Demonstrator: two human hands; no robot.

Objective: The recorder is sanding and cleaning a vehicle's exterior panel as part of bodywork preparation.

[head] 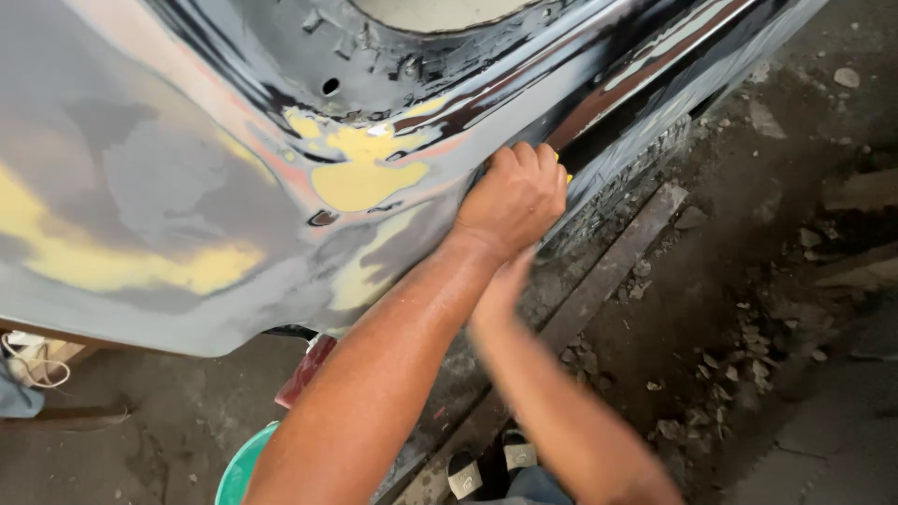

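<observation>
A car body panel (187, 187) fills the upper left, black with grey primer and yellow filler patches (360, 173). My left hand (513, 196) is a closed fist pressed against the panel's lower edge. A sliver of a small yellow object (563, 166) shows past its fingers; its shape is mostly hidden. My right forearm (552, 402) reaches up from the bottom. My right hand (500, 285) is blurred and mostly tucked beneath the left wrist, close to the panel's underside, so its fingers cannot be made out.
A metal rail (608, 271) runs along the dirty floor under the panel. Rubble and stones (748, 337) lie at the right. A green bucket rim (241, 468), a dark red part (305, 369) and my sandalled feet (486, 468) sit below.
</observation>
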